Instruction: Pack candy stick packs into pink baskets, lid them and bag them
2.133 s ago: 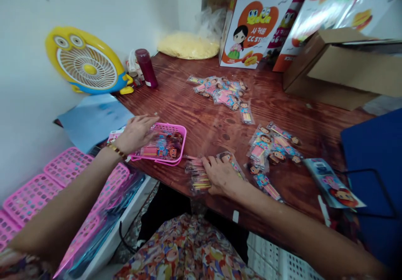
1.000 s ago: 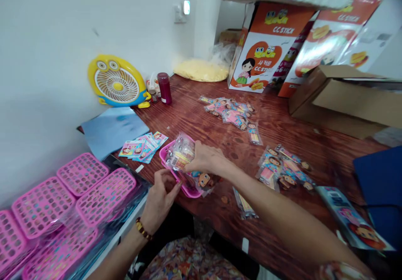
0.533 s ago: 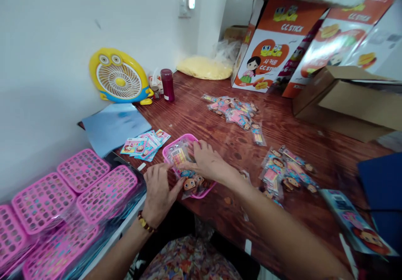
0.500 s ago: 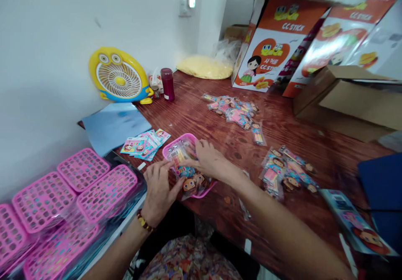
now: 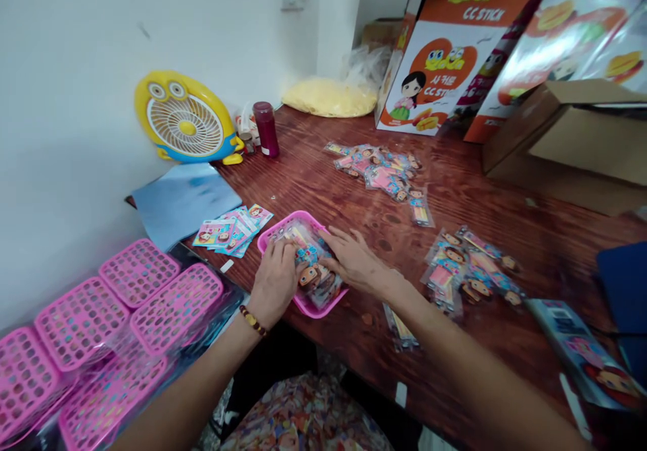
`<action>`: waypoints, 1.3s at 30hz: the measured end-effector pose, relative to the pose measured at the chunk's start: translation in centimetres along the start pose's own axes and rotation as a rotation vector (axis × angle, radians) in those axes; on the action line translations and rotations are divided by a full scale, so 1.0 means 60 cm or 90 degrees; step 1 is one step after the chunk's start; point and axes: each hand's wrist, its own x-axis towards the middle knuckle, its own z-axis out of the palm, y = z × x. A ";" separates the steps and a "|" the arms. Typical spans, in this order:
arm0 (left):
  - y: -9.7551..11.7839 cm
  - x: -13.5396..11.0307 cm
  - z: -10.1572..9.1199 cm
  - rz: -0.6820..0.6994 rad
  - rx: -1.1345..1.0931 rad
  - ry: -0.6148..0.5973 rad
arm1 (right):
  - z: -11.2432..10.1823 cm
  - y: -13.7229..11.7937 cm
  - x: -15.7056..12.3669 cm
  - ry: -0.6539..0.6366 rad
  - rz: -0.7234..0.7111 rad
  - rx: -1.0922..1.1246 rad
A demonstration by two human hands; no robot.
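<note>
Left hand has moved over the basket, fingers bent, right hand opposite (apart; grips unclear).

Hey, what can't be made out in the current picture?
In the head view:
Pink basket, floor: hidden by packets.
Its left rim: partly behind left hand.
Cardboard box, inside: mostly hidden by flap.
Cards, lettering: too small.
Blue object: cut by the right edge.

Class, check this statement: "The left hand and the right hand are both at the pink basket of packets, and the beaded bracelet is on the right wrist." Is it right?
Not quite: the beaded bracelet is on the left wrist, as the head view shows. The left hand and the right hand are indeed both at the pink basket of packets.
</note>
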 end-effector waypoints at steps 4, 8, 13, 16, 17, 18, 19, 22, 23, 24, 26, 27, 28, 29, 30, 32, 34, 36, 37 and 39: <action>0.004 -0.024 -0.024 0.007 0.097 -0.047 | 0.002 0.011 0.002 0.034 0.008 0.145; -0.003 -0.041 -0.048 0.022 0.099 -0.074 | -0.009 0.028 -0.028 0.168 -0.004 0.290; -0.011 -0.020 -0.035 0.044 -0.009 -0.038 | -0.003 0.033 -0.072 0.124 -0.008 0.166; -0.010 -0.009 -0.022 0.084 -0.017 -0.057 | 0.016 0.021 -0.066 0.073 -0.012 0.084; -0.008 -0.008 -0.020 0.098 -0.003 -0.072 | 0.022 0.017 -0.059 0.062 -0.008 0.071; -0.007 -0.008 -0.020 0.108 0.014 -0.088 | 0.028 0.012 -0.051 0.055 0.000 0.063; -0.005 -0.008 -0.021 0.113 0.030 -0.101 | 0.031 0.008 -0.043 0.049 0.012 0.057; 0.001 -0.009 -0.031 0.107 0.077 -0.140 | 0.030 -0.003 -0.026 0.028 0.047 0.049; 0.004 -0.007 -0.035 0.101 0.092 -0.156 | 0.026 -0.006 -0.024 0.013 0.052 0.061; 0.006 -0.004 -0.039 0.091 0.107 -0.171 | 0.020 -0.007 -0.025 -0.001 0.052 0.083; 0.011 0.002 -0.045 0.067 0.132 -0.201 | 0.008 -0.008 -0.032 0.005 0.040 0.129; 0.013 0.004 -0.047 0.058 0.142 -0.212 | 0.004 -0.008 -0.036 0.041 0.039 0.138; 0.014 0.006 -0.048 0.053 0.150 -0.219 | 0.001 -0.008 -0.041 0.093 0.043 0.131; 0.015 0.008 -0.048 0.051 0.156 -0.223 | 0.001 -0.008 -0.045 0.147 0.043 0.110; 0.015 0.008 -0.047 0.053 0.160 -0.224 | 0.004 -0.007 -0.048 0.189 0.039 0.082; 0.014 0.007 -0.043 0.056 0.160 -0.224 | 0.014 -0.007 -0.048 0.212 0.029 0.026; 0.014 0.007 -0.042 0.059 0.157 -0.229 | 0.025 -0.008 -0.043 0.174 0.022 -0.018; 0.014 0.009 -0.046 0.063 0.167 -0.245 | 0.030 -0.012 -0.035 0.129 0.027 -0.065; 0.015 0.012 -0.050 0.068 0.176 -0.254 | 0.029 -0.013 -0.032 0.105 0.026 -0.085; 0.013 0.018 -0.062 0.087 0.192 -0.267 | 0.022 -0.014 -0.028 0.061 0.021 -0.097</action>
